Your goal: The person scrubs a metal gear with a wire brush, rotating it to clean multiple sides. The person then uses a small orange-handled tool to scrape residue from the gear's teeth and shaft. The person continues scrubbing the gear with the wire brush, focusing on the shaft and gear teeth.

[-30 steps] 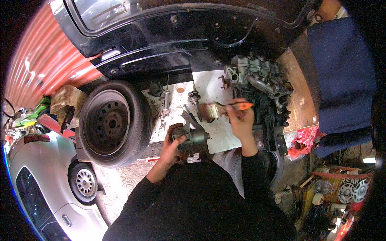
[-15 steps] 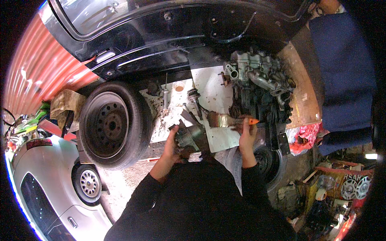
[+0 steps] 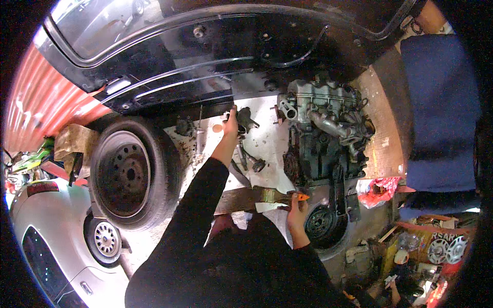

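Note:
My left arm reaches forward over a white, oil-spotted board (image 3: pixel 272 136). My left hand (image 3: pixel 231 126) is closed on a dark, irregular metal part (image 3: pixel 248 119) near the board's far edge; the grip is partly hidden by the hand. Closer to my body, my right hand (image 3: pixel 297 215) grips a wide paintbrush (image 3: pixel 273 195) by its orange-tipped handle, bristles toward the left. A toothed metal shaft (image 3: pixel 252 161) lies on the board between my hands. Left of my left hand are a slim metal cylinder (image 3: pixel 199 138) and a round dark part (image 3: pixel 185 126).
A car engine (image 3: pixel 326 128) stands right of the board. On the left, a wheel with a tyre (image 3: pixel 126 172) leans beside it. A dark car panel (image 3: pixel 215 56) bounds the far side. Another wheel (image 3: pixel 321 223) lies beyond my right hand, near a red plastic bag (image 3: pixel 379 191).
My left hand has carried the dark metal part away from my body to the board's far side. My right hand, with the paintbrush, has moved nearer to me and slightly left.

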Available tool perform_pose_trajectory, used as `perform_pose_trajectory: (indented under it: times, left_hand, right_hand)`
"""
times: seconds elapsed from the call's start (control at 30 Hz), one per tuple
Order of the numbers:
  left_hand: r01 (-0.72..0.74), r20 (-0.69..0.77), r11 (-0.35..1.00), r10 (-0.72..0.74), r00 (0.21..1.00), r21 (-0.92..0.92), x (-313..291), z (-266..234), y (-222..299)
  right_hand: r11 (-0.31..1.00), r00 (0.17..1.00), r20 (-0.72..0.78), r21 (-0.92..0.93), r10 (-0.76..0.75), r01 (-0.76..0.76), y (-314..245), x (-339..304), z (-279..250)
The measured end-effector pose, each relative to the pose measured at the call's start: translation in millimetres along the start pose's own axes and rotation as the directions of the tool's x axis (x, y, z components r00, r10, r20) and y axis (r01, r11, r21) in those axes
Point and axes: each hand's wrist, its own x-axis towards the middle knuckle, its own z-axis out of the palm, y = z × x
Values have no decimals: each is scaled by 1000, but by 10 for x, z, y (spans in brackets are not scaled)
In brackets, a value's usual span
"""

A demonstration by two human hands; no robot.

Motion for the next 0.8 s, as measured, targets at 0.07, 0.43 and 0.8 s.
perform_pose_trajectory:
  times: [0.07,0.43,0.8]
  left_hand:
    - [58,-147,998,-53,988,32,114,291,-109]
    - [0,-333,910,151,931,414,925,397,-319]
    - [21,-462,871,240,854,491,1162,440,-325]
  right_hand:
    - [999,1000,-19,31,23,-23,174,124,-95]
    - [864,929,246,-361,-276,352,544,178,-387]
    - [926,985,-34,-347,-170,148,490,102,-400]
